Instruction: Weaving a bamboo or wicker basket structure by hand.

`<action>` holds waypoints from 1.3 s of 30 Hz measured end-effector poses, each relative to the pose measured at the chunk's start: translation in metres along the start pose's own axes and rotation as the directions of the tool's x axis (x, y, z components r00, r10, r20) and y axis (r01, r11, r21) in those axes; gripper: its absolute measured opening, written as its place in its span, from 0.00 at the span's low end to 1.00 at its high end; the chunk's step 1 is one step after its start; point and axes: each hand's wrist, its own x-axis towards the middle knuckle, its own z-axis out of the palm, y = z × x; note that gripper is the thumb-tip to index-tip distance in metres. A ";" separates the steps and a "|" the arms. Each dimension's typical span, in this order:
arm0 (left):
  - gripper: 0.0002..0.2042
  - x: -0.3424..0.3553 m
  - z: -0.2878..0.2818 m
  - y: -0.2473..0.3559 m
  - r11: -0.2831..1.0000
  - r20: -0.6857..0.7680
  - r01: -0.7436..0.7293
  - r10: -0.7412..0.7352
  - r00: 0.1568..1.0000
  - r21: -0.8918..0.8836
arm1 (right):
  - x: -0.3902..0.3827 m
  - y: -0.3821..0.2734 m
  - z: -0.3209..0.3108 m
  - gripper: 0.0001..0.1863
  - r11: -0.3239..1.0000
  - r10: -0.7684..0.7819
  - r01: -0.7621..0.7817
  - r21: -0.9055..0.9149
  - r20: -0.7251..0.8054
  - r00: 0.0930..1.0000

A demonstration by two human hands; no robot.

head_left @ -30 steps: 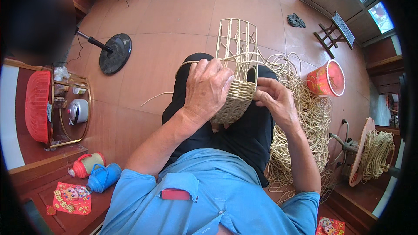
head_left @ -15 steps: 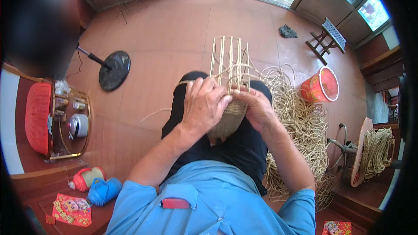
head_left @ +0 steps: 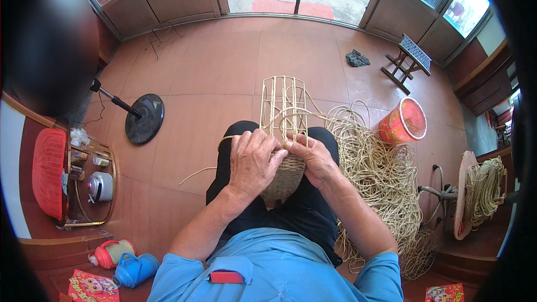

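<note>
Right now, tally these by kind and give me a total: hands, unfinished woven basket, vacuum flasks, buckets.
Hands: 2 (left hand, right hand)
Unfinished basket: 1
Vacuum flasks: 2 (red-and-beige flask, blue flask)
Red bucket: 1
Total: 6

My shirt [head_left: 279, 263]: light blue. My trousers [head_left: 313, 207]: black. Basket [head_left: 284, 179]: straw-tan, tight woven rows. Cord heap [head_left: 377, 184]: pale straw. Bucket [head_left: 393, 128]: red, yellowish pattern, white-rimmed. Vacuum jug [head_left: 136, 270]: solid blue. Floor tiles [head_left: 207, 56]: terracotta, darker grid lines.
</note>
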 end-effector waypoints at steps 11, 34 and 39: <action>0.09 0.007 0.001 -0.003 1.000 0.008 -0.006 0.006 1.000 0.009 | -0.005 -0.005 0.005 0.32 0.989 -0.080 0.081 0.126 -0.009 0.997; 0.16 0.013 -0.016 0.036 0.891 0.381 0.317 -0.184 0.906 -0.326 | -0.021 0.031 0.025 0.33 0.884 -0.432 0.465 0.046 -0.297 0.852; 0.27 0.003 -0.013 0.030 0.527 0.605 0.607 -0.204 0.769 -0.594 | -0.021 0.033 0.026 0.30 0.881 -0.438 0.472 0.047 -0.300 0.847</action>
